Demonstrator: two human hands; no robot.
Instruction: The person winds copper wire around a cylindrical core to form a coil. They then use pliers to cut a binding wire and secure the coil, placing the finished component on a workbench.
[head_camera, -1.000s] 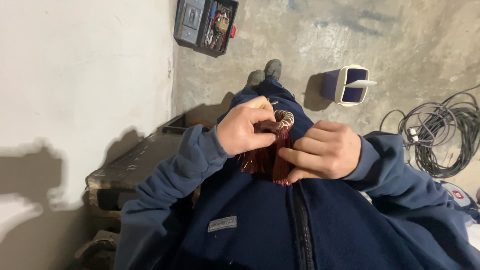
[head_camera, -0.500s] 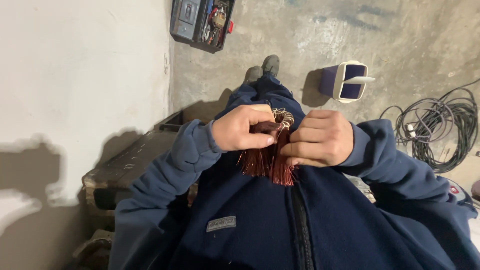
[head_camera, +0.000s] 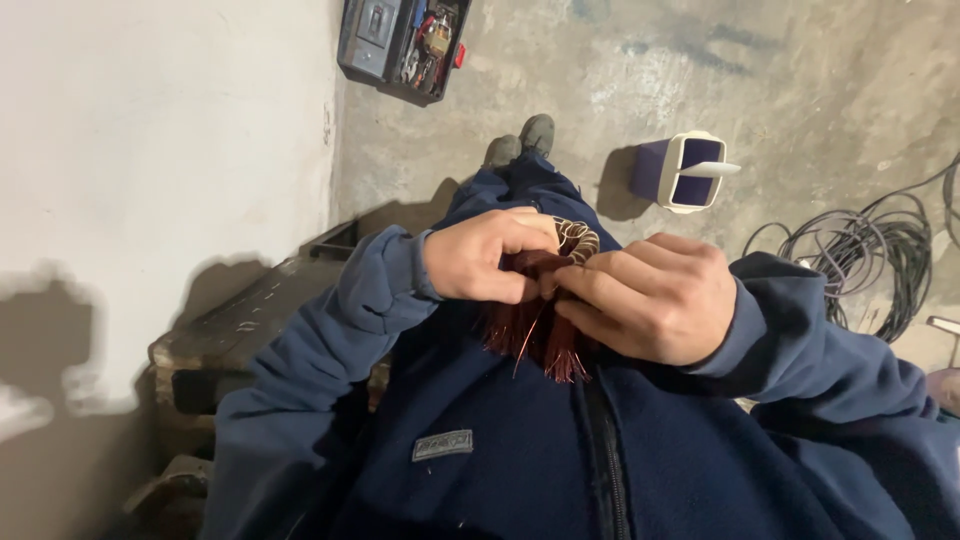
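Pinching a copper wire bundle (head_camera: 535, 335), the left hand (head_camera: 485, 255) and right hand (head_camera: 655, 295) have their fingers curled tight. A wound ring coil (head_camera: 577, 238) peeks out just above the fingertips, and loose wire ends fan out below them.

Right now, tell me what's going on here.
A person in a dark blue fleece jacket stands looking down and works a bundle of reddish copper wire against the chest with both bare hands. The left hand and right hand pinch it from either side, and loose wire ends hang below. On the concrete floor lie an open toolbox, a small purple bin and coiled cable.
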